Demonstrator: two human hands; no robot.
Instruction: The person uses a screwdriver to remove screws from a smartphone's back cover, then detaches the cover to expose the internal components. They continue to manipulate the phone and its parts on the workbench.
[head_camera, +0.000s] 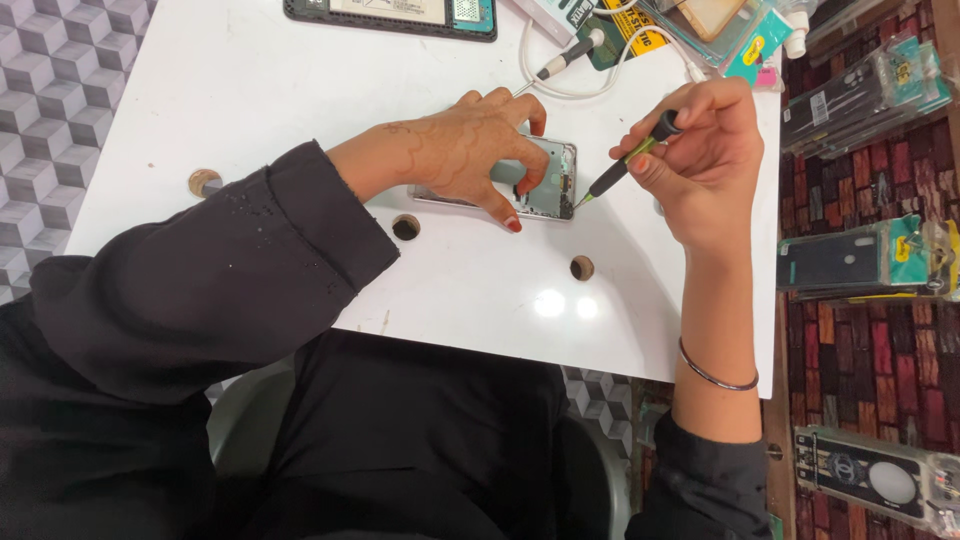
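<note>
An opened smartphone (552, 178) lies back-up on the white table (300, 90), its inner parts exposed. My left hand (465, 150) covers most of it and pins it down with spread fingers. My right hand (700, 160) holds a thin screwdriver (625, 165) with a black and green handle. Its tip touches the phone's right edge.
A second screwdriver (560, 62) and a white cable (560, 90) lie behind the phone. Another opened device (395, 15) sits at the table's far edge beside packaged accessories (720, 30). Three round holes (582, 267) mark the tabletop. Phone cases (860, 260) hang at right.
</note>
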